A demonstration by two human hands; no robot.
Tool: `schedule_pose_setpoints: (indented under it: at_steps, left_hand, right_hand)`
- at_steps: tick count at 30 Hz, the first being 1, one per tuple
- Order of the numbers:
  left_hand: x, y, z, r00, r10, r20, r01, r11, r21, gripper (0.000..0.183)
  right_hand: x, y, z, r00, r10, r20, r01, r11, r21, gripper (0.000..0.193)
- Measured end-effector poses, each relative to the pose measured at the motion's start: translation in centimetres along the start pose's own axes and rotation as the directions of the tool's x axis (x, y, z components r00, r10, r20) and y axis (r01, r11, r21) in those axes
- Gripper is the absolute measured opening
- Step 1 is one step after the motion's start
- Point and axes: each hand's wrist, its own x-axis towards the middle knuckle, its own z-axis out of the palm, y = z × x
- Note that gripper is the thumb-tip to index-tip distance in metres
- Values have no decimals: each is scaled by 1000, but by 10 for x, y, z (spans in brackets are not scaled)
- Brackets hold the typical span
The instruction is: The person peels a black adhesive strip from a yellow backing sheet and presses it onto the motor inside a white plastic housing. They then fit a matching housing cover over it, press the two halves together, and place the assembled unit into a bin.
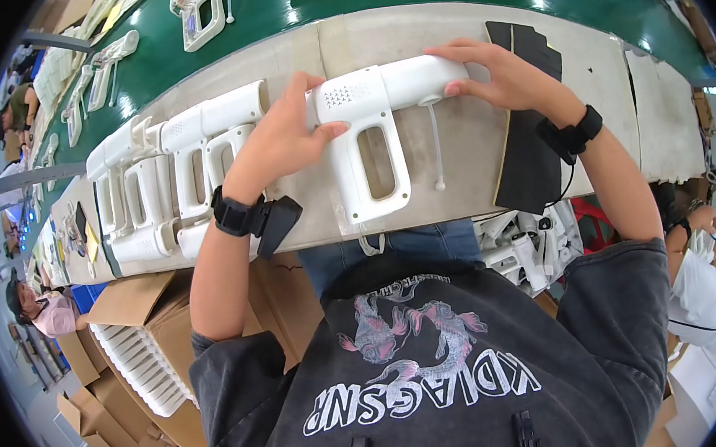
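1. Dark shirt (426,336) lay nearest.
2. White shell (371,92), over the desk (472,177), seemed light, stiff, slippery, best gripped at both ends.
3. Left hand (294,136) pinched one end, right hand (493,74) the other.

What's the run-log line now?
left hand: holding white housing, left end; right hand: holding same housing, right end; black sheet: right of housing; white parts: left of housing

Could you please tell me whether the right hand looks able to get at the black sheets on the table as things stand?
Probably yes, though it seems occupied: the right hand grips one end of the white casing. The black sheets lie close beside it, largely exposed.
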Motion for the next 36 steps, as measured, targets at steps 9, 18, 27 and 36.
schedule_pose_setpoints:
  at_steps: [9,18,27,36]
  left_hand:
    - [16,-21,-8,993,56,100,-58,998,23,75]
    - [6,-10,-4,988,150,32,-152,985,83,71]
    - [4,7,-16,988,152,-16,-146,970,193,67]
    - [5,5,-11,979,195,-66,-175,956,233,62]
  right_hand:
    - [11,15,-1,994,69,88,-80,989,127,62]
    - [-3,-1,9,992,-105,-76,97,991,-93,62]
    - [-2,-9,-1,982,-138,-129,115,979,-166,60]
    - [-2,8,16,970,-151,-190,109,970,-218,62]
